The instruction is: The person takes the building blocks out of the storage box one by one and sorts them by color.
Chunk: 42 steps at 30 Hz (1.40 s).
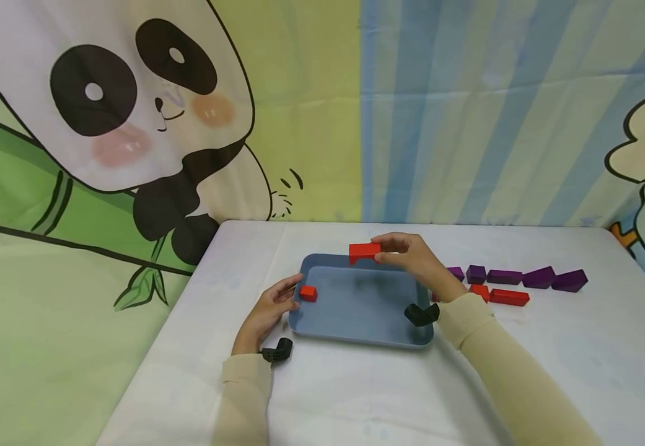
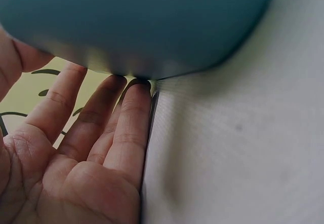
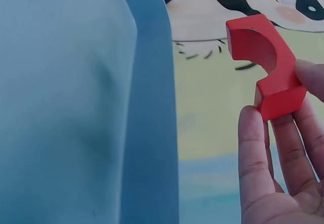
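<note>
My right hand [image 1: 411, 254] pinches a red arch block [image 3: 284, 64] between thumb and fingertips. It holds the block above the far rim of a blue-grey tray [image 1: 355, 337]; the block's curved notch faces down in the head view. Inside the tray, at its left side, lies a small red block [image 1: 308, 293]. Against the tray's left edge rests my left hand [image 1: 268, 313], its fairly straight fingers [image 2: 132, 117] touching the outer wall. The thumb lies at the rim nearer to me.
To the right of the tray, a row of purple blocks [image 1: 504, 277] stands behind red blocks [image 1: 509, 298], partly hidden by my right forearm. A black wrist camera [image 1: 421, 314] overlaps the tray's right side. Behind the white table [image 1: 355, 396] hangs a panda-printed curtain [image 1: 305, 124].
</note>
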### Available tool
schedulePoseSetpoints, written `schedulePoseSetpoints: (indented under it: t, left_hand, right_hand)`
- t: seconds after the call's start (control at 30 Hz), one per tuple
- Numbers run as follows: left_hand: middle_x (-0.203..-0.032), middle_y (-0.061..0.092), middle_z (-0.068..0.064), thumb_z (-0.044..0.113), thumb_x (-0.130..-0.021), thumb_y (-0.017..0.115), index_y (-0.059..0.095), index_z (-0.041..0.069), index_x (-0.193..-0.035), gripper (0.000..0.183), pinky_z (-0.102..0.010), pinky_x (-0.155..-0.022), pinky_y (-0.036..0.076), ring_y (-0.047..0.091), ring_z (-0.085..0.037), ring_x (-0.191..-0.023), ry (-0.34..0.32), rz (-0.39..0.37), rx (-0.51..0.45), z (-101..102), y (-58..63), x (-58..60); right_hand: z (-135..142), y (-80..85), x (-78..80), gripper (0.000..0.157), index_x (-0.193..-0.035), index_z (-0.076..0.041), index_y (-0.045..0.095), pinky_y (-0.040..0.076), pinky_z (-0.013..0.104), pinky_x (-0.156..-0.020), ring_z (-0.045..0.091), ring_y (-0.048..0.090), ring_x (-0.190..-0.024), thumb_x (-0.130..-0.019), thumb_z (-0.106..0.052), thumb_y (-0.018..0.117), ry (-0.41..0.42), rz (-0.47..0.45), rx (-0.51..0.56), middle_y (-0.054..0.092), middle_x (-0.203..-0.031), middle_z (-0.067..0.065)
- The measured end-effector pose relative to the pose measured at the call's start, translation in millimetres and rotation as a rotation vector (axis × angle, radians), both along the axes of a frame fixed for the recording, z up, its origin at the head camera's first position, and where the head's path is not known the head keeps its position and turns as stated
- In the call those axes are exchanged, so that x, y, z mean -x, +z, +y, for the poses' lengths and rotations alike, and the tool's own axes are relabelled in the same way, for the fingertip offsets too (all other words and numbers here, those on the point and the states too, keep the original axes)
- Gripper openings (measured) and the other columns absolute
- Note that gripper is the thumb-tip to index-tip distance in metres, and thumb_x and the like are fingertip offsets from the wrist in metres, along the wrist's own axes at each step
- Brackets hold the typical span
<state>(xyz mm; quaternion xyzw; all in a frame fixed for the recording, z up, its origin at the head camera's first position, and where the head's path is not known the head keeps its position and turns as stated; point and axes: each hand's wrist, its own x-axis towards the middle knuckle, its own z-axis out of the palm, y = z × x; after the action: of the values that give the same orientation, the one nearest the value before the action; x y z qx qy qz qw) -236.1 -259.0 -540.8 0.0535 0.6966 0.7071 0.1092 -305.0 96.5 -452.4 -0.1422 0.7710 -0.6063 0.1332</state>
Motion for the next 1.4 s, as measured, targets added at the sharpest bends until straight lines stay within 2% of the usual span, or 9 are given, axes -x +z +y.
schedulePoseSetpoints:
  t: [0.23,0.4,0.5,0.7,0.93,1.07,1.23,1.3,1.4]
  left_hand:
    - [-0.171,0.04,-0.018,-0.006,-0.094,0.067,0.046,0.0,-0.162,0.072,-0.018,-0.111,0.044,0.036,-0.037,-0.158,0.009,-0.005,0.085,1,0.3,-1.8]
    - [-0.171,0.039,-0.019,-0.009,-0.094,0.066,0.045,-0.002,-0.162,0.072,-0.017,-0.111,0.044,0.036,-0.036,-0.158,0.008,-0.007,0.066,2,-0.3,-1.6]
    - [-0.17,0.039,-0.021,-0.01,-0.093,0.065,0.045,-0.005,-0.161,0.071,-0.016,-0.109,0.045,0.037,-0.037,-0.157,0.016,-0.012,0.037,2,-0.2,-1.5]
    - [-0.17,0.039,-0.021,-0.012,-0.092,0.065,0.044,-0.006,-0.161,0.072,-0.015,-0.107,0.046,0.038,-0.038,-0.156,0.024,-0.028,0.011,1,0.0,-1.8]
    - [-0.17,0.038,-0.022,-0.012,-0.093,0.066,0.044,-0.006,-0.161,0.072,-0.015,-0.108,0.045,0.037,-0.038,-0.156,0.02,-0.021,0.012,1,-0.2,-2.0]
    - [-0.17,0.039,-0.021,-0.01,-0.094,0.066,0.045,-0.005,-0.161,0.071,-0.014,-0.109,0.044,0.037,-0.038,-0.157,0.019,-0.011,0.049,-1,-2.2,-1.9]
    - [-0.171,0.039,-0.02,-0.007,-0.093,0.067,0.045,-0.002,-0.162,0.072,-0.015,-0.11,0.044,0.038,-0.037,-0.156,0.022,-0.015,0.074,-2,-2.6,-2.6]
    - [-0.171,0.039,-0.02,-0.007,-0.093,0.067,0.045,-0.002,-0.162,0.073,-0.015,-0.11,0.043,0.038,-0.037,-0.157,0.021,-0.017,0.07,-2,-2.4,-2.3]
    - [-0.171,0.038,-0.02,-0.008,-0.092,0.066,0.044,-0.003,-0.162,0.074,-0.015,-0.11,0.043,0.036,-0.037,-0.158,0.018,-0.019,0.066,-1,-2.1,-1.3]
  right_hand:
    - [36,12.3,-8.1,0.052,-0.147,-0.003,0.065,0.046,0.053,-0.116,0.033,0.058,-0.134,-0.101,-0.022,0.078,-0.046,0.005,-0.029,0.064,-0.146,0.018]
    - [64,17.6,-15.3,0.053,-0.148,-0.004,0.064,0.041,0.058,-0.12,0.027,0.059,-0.132,-0.102,-0.025,0.077,-0.07,0.045,-0.062,0.062,-0.148,0.018]
    - [80,19.9,-19.3,0.054,-0.149,-0.005,0.063,0.045,0.05,-0.118,0.017,0.062,-0.127,-0.102,-0.029,0.077,-0.085,0.055,-0.086,0.063,-0.146,0.013]
    - [112,19.0,-24.3,0.052,-0.148,-0.004,0.063,0.052,0.022,-0.1,0.005,0.066,-0.117,-0.104,-0.03,0.075,-0.122,0.095,-0.116,0.069,-0.13,-0.011]
    - [149,11.9,-32.6,0.053,-0.149,-0.004,0.06,0.051,0.02,-0.1,-0.002,0.068,-0.111,-0.106,-0.031,0.072,-0.166,0.098,-0.177,0.068,-0.121,-0.027]
    - [167,7.1,-37.9,0.05,-0.148,-0.002,0.06,0.053,0.013,-0.091,-0.005,0.068,-0.106,-0.106,-0.028,0.071,-0.187,0.115,-0.183,0.067,-0.119,-0.03]
    - [189,2.8,-45.0,0.048,-0.148,-0.006,0.06,0.054,0.014,-0.084,-0.009,0.065,-0.104,-0.107,-0.028,0.07,-0.219,0.12,-0.229,0.065,-0.116,-0.035]
    - [198,1.0,-47.6,0.051,-0.15,-0.005,0.058,0.055,0.014,-0.084,-0.012,0.063,-0.103,-0.107,-0.031,0.069,-0.234,0.118,-0.259,0.064,-0.117,-0.034]
    - [213,-3.6,-51.1,0.059,-0.154,0.0,0.053,0.055,0.012,-0.085,-0.017,0.06,-0.103,-0.108,-0.033,0.068,-0.246,0.124,-0.305,0.065,-0.125,-0.022]
